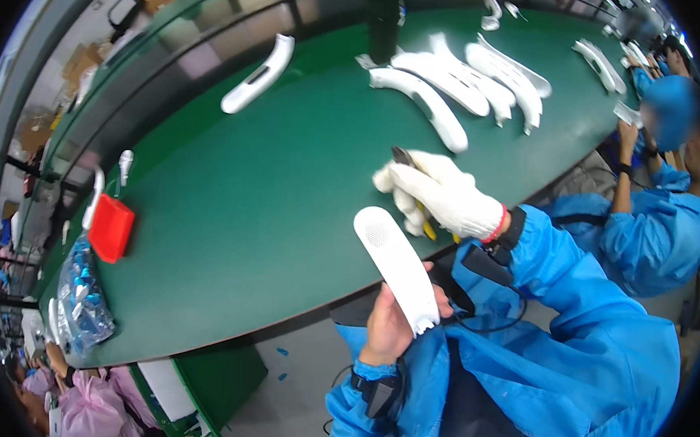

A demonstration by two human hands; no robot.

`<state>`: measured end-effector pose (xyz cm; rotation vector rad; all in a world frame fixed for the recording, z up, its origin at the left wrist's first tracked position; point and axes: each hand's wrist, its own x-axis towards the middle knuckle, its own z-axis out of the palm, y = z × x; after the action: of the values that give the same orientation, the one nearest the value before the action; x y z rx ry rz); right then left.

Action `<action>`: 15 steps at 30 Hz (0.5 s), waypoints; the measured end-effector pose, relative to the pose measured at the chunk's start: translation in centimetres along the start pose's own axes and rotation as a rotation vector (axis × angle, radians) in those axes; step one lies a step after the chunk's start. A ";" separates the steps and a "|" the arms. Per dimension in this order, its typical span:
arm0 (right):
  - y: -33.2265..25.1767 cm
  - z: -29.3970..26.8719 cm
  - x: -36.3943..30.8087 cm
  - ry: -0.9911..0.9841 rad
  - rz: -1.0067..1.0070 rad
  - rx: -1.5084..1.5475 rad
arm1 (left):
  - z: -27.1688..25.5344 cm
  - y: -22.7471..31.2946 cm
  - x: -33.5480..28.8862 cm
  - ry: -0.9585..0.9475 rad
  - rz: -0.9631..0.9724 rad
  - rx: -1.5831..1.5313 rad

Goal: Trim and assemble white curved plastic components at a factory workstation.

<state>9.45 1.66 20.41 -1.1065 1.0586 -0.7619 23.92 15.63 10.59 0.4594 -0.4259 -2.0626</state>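
Note:
My bare left hand [389, 328] is closed around the lower part of a long white plastic shell [395, 266]. The shell has a rounded far end with a patch of small holes, and its near end is notched. Just beyond it, my right hand [441, 192] wears a white knitted glove with a red cuff edge. Its fingers are wrapped round a hand tool [427, 227] with yellow handles, probably pliers or cutters; a dark end pokes out past the fingers. The glove hides most of the tool, which is apart from the shell.
Several white shells [441, 79] lie grouped on the green table [245, 203]; another white shell [258, 76] lies farther left. A red tray [111, 228] and a clear plastic bag [83, 297] are at the left end. A co-worker in blue [638, 214] sits close on my right.

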 end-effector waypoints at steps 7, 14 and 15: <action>0.1 -0.1 -0.4 0.015 -0.291 -0.021 | 0.1 -1.8 0.7 0.006 0.043 0.004; -0.1 -0.6 -1.5 0.012 -0.310 -0.038 | -0.1 -2.7 1.0 0.050 0.014 0.111; -0.5 -0.1 -2.1 0.036 -0.292 0.032 | -0.3 -2.9 0.9 0.050 0.002 0.118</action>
<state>8.63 3.30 21.49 -1.2391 0.9211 -1.0299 21.48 16.28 8.83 0.5791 -0.5197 -2.0266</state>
